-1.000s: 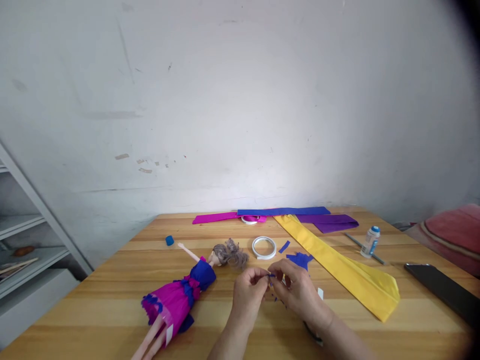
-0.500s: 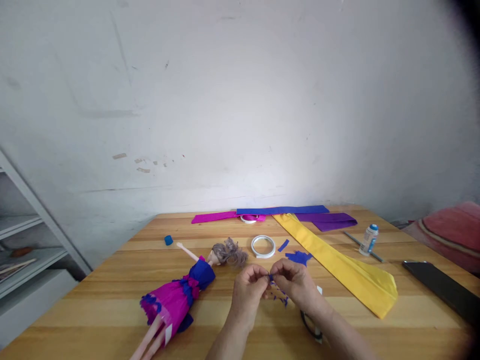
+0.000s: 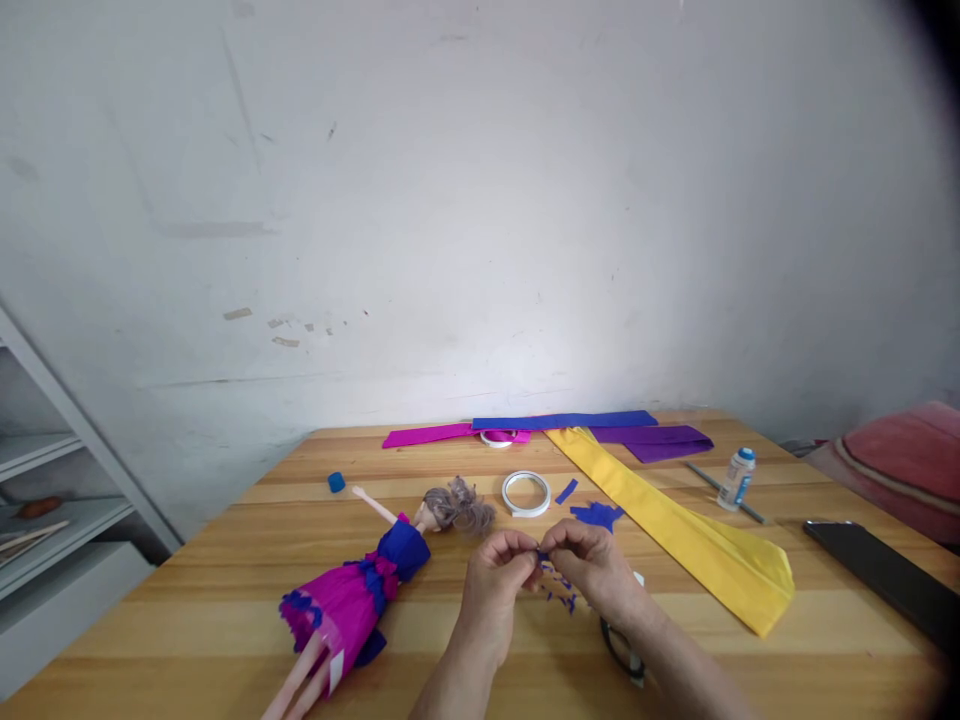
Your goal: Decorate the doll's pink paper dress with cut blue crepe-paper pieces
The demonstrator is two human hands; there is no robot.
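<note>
Left hand (image 3: 491,580): grip pinched narrow, thumb and fingertips on a small blue piece (image 3: 542,557). Right hand (image 3: 596,572): same, pinched on that piece from the right. Piece is between the two hands, above the near-middle of the bench (image 3: 187,650); its shape is mostly hidden by fingers.

Blue scraps (image 3: 571,605) scattered just below the hands. Beyond the right hand: ragged blue sheet (image 3: 597,515), then a short blue strip (image 3: 567,491). White tape roll (image 3: 507,493) lies flat to the strip's left. Doll (image 3: 352,600) lies on the left in a magenta and blue dress, head toward the hands. Yellow band (image 3: 667,530) runs diagonally, far-middle to near right. White bottle (image 3: 735,482) upright at right, beside a grey stick (image 3: 703,476). Dark looped item (image 3: 613,655) partly under the right forearm; can't identify.
</note>
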